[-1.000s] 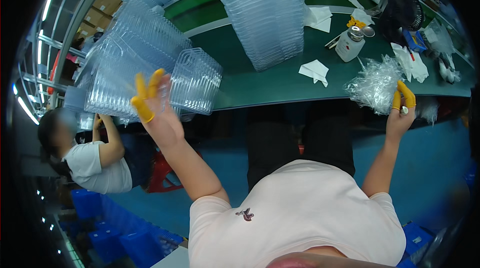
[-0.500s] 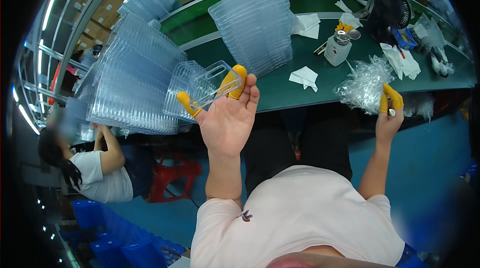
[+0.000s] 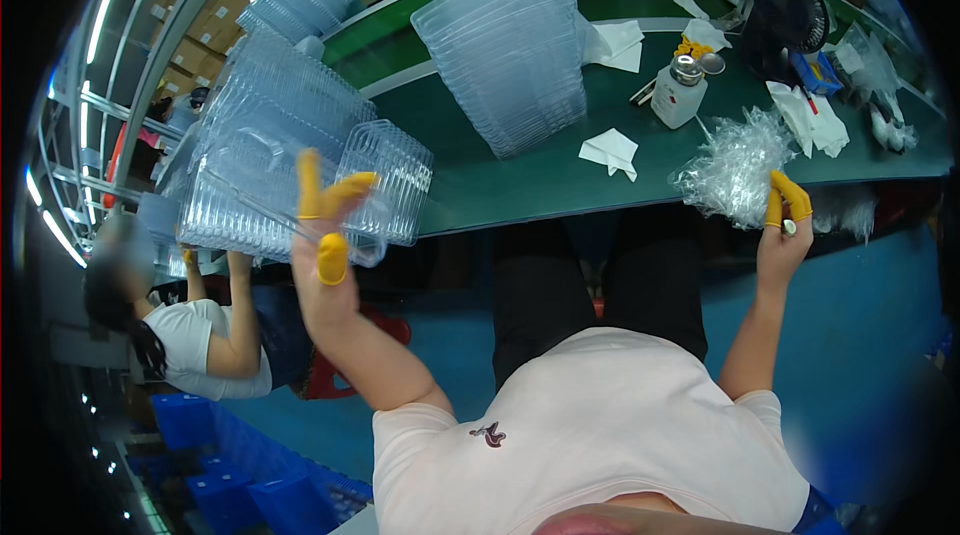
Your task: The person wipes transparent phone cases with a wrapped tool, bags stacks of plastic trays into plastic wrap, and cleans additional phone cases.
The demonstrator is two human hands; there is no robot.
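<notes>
My left hand, yellow cots on its fingertips, is smeared by motion over the stacks at the left. A clear plastic tray shows around its fingers and appears held; its outline is blurred. Behind it stands a long row of nested clear trays, with a smaller nested stack beside it. My right hand, two fingers in yellow cots, is curled closed at the table's front edge against a crumpled heap of clear film. A small pale thing shows at its fingers; its kind is unclear.
A tall tray stack stands mid-table. To its right are a folded white paper, a white pump bottle, a black fan and a blue box. A co-worker sits at the left near a red stool.
My left hand has swung left and turned over, carrying the clear tray from in front of the smaller stack to the long row. My right hand stays almost still by the film.
</notes>
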